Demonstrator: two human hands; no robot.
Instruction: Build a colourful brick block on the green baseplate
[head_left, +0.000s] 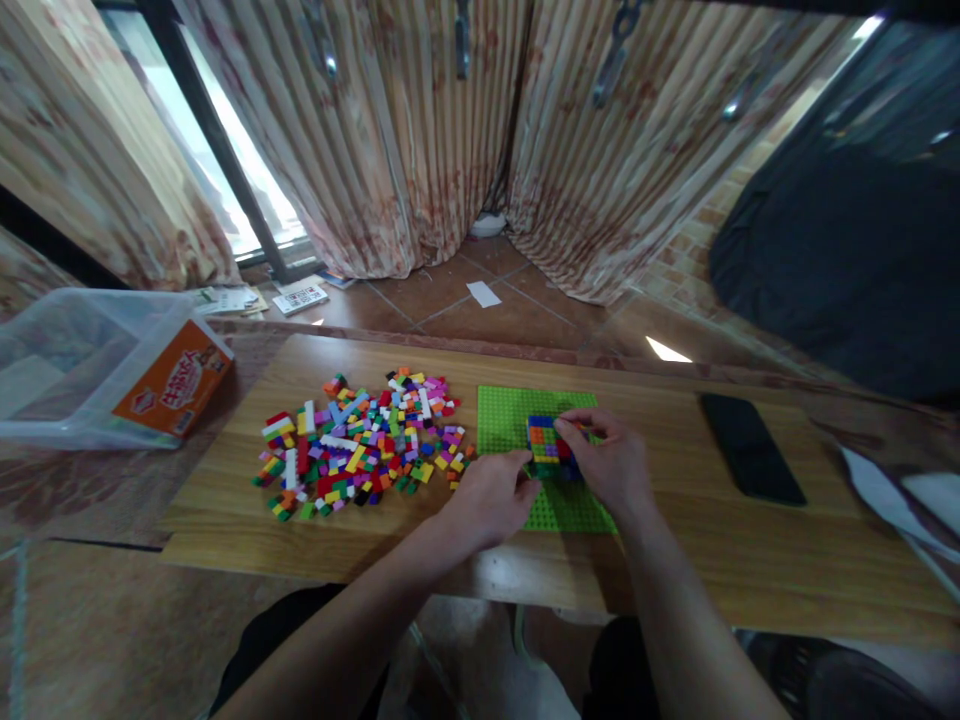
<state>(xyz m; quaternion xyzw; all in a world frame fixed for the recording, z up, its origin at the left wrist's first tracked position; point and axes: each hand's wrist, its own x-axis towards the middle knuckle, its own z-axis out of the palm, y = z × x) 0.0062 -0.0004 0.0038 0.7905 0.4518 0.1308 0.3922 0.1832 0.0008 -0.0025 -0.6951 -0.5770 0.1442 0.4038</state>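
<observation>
A small block built of multicoloured bricks (546, 444) stands on a green baseplate (510, 420) on a wooden table (675, 540). My left hand (489, 497) rests at the plate's left edge, its fingers curled against the lower left of the block. My right hand (609, 462) grips the block from the right, with fingertips pinched on its top right corner. A spread of loose coloured bricks (360, 445) lies left of the plate.
A black phone (750, 448) lies on the table at the right. A clear plastic tub (75, 370) with an orange label sits at the far left. Papers (300, 297) lie on the tiled floor below curtains. A dark cloth (847, 270) is at the right.
</observation>
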